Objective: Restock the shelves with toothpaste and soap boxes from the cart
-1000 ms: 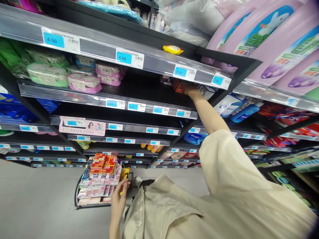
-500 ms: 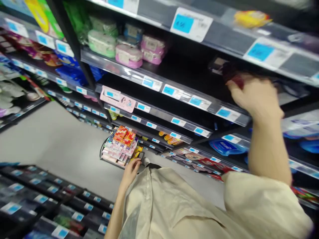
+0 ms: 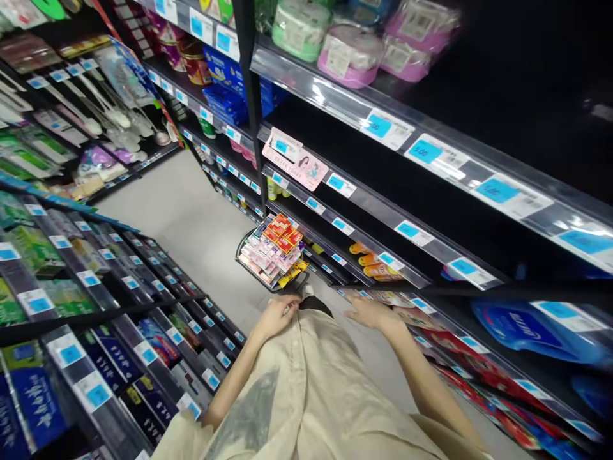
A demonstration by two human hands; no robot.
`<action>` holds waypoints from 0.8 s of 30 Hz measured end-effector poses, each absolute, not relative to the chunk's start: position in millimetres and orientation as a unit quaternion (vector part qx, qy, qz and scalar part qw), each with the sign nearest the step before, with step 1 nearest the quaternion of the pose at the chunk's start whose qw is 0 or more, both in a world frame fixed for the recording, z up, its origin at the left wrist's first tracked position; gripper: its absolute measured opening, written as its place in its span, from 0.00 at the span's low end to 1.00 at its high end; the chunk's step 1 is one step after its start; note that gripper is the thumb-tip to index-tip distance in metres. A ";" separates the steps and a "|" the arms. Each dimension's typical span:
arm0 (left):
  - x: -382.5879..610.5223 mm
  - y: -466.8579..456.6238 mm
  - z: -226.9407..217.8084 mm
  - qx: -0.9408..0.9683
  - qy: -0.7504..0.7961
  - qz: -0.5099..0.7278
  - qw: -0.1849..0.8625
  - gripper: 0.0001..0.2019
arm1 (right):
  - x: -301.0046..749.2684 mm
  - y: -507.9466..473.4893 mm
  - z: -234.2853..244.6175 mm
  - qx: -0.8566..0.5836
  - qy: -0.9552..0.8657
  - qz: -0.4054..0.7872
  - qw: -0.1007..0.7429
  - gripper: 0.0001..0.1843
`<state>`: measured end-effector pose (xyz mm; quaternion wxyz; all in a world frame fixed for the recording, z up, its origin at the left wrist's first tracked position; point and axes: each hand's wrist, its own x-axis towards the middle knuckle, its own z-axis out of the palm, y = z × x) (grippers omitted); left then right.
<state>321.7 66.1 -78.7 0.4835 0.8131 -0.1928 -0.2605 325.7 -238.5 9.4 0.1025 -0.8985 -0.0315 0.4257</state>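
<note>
My left hand (image 3: 279, 317) hangs in front of my shirt, just behind the shopping cart (image 3: 239, 257). Its fingers are loosely bent, and nothing shows in them. Off to the other side, my right hand (image 3: 372, 313) is low beside the shelves, its fingers stretched forward with nothing visible in them. The cart is piled with flat pink-and-white packages (image 3: 268, 257), red-and-yellow boxes (image 3: 283, 234) on top and yellow packets (image 3: 293, 273) at the near corner.
Tall shelves (image 3: 330, 105) with blue-and-white price tags run along the right, carrying pink and green plastic-wrapped boxes (image 3: 352, 54) and blue packs (image 3: 522, 329). A lower shelf row (image 3: 158, 319) with boxed goods lines the left. Grey floor (image 3: 177, 198) stretches between them.
My right hand has left the upper shelf, where it was at a dark red item, and dropped beside my body. The view has swung right, so the shelf boxes appear higher.
</note>
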 end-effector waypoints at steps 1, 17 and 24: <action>320.2 70.6 -78.1 0.815 -0.188 -0.261 0.481 0.19 | 325.5 -233.7 3.6 -0.892 -0.055 0.427 0.136 0.31; 301.2 74.6 -117.9 0.908 -0.032 -0.270 0.319 0.18 | 502.8 -168.8 -84.4 -0.867 -0.302 0.383 0.098 0.66; 216.7 47.1 -127.5 0.855 0.298 -0.198 0.375 0.22 | 598.1 -101.6 -109.0 -0.820 -0.448 0.357 -0.017 0.54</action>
